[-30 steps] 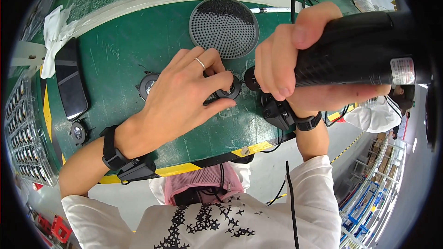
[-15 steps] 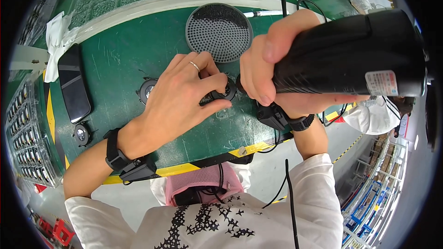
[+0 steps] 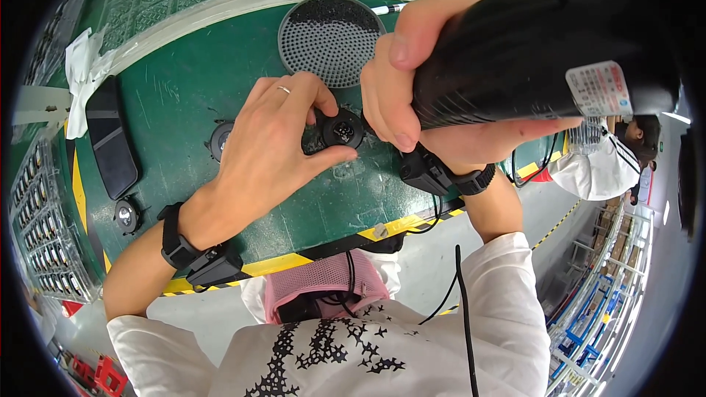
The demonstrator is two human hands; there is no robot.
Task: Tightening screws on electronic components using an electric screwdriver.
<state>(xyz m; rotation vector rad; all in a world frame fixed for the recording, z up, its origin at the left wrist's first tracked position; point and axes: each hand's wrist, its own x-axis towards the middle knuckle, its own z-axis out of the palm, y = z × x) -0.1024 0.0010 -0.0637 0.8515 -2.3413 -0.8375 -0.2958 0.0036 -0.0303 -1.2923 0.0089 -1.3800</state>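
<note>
In front of me on the green table sits a small round black part (image 3: 343,131) with tiny metal bits at its centre. The thumb and forefinger of my left hand (image 3: 272,136) close round its edge. My right hand (image 3: 412,81) is wrapped about a thick black power screwdriver (image 3: 537,55), whose tip is hidden behind my fingers. Just beyond the part lies a round grey dish (image 3: 331,48) full of small holes, with black screws heaped at its far side. Partly covered by my left hand is a second round part (image 3: 219,140).
A black phone (image 3: 112,143) lies at the left, with another round part (image 3: 127,215) below it. Clear trays (image 3: 51,228) of round parts stand at the far left and along the back. Black cables (image 3: 434,213) hang near my right wrist. Another person (image 3: 596,169) is at the right.
The screwdriver and my right hand have risen away from the round part. My left fingers have spread a little, so the part's top now shows.
</note>
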